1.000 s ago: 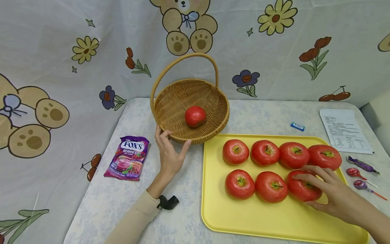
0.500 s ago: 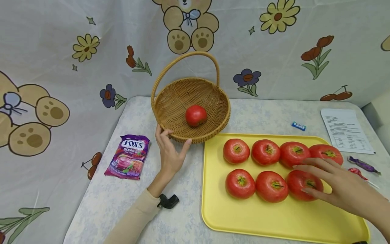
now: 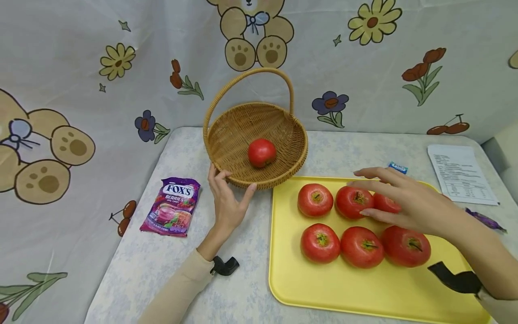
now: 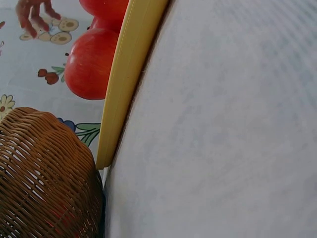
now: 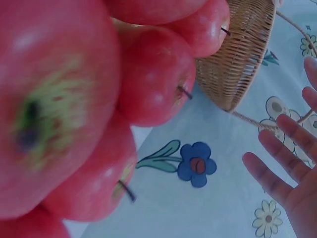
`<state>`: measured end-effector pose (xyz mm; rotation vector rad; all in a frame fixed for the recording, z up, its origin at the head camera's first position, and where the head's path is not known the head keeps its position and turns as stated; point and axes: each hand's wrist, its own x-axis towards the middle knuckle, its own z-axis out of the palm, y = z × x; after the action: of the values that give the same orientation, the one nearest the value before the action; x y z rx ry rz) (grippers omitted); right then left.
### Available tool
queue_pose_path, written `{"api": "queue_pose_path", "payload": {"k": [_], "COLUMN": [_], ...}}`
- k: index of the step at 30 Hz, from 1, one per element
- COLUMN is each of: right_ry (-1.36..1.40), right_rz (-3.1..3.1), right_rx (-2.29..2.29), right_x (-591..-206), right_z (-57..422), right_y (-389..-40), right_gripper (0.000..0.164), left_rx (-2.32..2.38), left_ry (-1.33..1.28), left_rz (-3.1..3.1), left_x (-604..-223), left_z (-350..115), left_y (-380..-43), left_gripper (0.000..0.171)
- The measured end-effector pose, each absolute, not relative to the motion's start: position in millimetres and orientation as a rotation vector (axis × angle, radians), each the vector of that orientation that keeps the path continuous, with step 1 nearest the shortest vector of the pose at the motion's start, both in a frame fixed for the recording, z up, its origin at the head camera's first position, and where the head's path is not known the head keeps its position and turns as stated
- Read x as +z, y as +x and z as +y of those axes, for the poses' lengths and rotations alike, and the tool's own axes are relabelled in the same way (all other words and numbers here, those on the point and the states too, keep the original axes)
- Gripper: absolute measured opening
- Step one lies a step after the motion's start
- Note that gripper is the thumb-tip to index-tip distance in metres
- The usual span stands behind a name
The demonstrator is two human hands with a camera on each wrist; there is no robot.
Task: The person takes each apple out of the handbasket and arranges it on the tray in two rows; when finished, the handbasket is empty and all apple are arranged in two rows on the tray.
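In the head view my left hand (image 3: 229,204) holds the lower left rim of a tilted wicker basket (image 3: 230,130), its index finger bent at the edge. One red apple (image 3: 261,153) lies in the basket. My right hand (image 3: 408,202) hangs above the yellow tray (image 3: 344,288), fingers spread and nothing in them. Two rows of several red apples sit on that tray; the front right apple (image 3: 406,246) shows below my right hand, while those at the back right are partly hidden by it. In the right wrist view, my right fingers (image 5: 277,173) are extended, apart from the apples.
Left of the basket lies a purple candy bag (image 3: 171,207). Toward the back right are a small blue wrapped candy (image 3: 398,167) and a printed sheet (image 3: 463,173). A purple wrapped candy (image 3: 485,220) lies right of the tray. A patterned cloth (image 3: 162,45) hangs behind the table.
My right hand has lifted off the front right apple and moved left and back across the tray, holding nothing. The left hand and basket stay put.
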<state>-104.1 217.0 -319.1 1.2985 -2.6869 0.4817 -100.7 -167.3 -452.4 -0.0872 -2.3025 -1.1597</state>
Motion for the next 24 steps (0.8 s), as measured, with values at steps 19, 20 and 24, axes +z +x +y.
{"api": "queue_pose_path", "payload": {"k": [19, 20, 24], "right_ry": [1.545, 1.569, 1.652], "right_rz": [-2.645, -2.633, -2.608], "right_rx": [0.677, 0.682, 0.714], "right_x": [-316.6, -317.0, -322.0], "right_z": [126.3, 120.3, 95.0], "right_y": [-176.4, -180.8, -198.2], "right_gripper": [0.053, 0.052, 0.05], "left_rx": [-1.152, -1.151, -1.152], "left_ry": [-0.085, -0.084, -0.088], "left_rz": [-2.307, -2.306, -2.291], "left_x": [-451.5, -451.6, -451.6], "left_z": [-165.3, -165.1, -164.5], "left_y": [-101.3, -101.0, -100.2], "left_gripper": [0.065, 0.066, 0.067]}}
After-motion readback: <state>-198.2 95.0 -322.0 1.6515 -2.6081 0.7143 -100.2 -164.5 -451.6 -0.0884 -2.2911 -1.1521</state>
